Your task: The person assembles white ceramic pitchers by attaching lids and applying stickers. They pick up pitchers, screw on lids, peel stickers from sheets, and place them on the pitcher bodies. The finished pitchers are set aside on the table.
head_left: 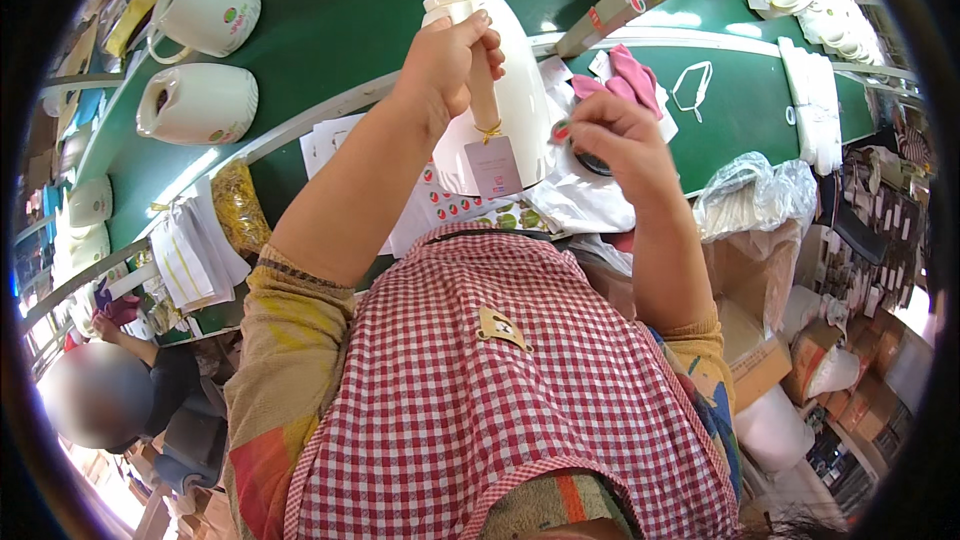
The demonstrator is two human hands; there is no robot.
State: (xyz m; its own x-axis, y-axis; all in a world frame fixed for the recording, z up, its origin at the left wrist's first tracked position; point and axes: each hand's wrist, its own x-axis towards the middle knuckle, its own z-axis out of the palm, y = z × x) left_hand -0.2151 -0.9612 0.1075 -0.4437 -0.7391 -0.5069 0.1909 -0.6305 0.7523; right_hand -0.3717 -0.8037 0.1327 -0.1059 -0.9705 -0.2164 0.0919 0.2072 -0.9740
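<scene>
Well left of the fingers, two white kettles (200, 60) lie on the green belt (340, 10). The left hand (445, 60) is clenched around the handle of a white kettle (510, 90); a paper tag (493, 166) hangs just below those fingers. Beside it, the right hand (615, 135) seems to pinch a small round sticker (561, 131), though it is hard to see. A pink cloth (630, 75) lies just beyond.

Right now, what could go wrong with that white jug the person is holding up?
The left hand alone holds the white jug by its handle above the green belt, so it might slip and fall. The right hand works close to the hanging tag, which could tear off. The sticker sheets underneath might get crumpled.
</scene>
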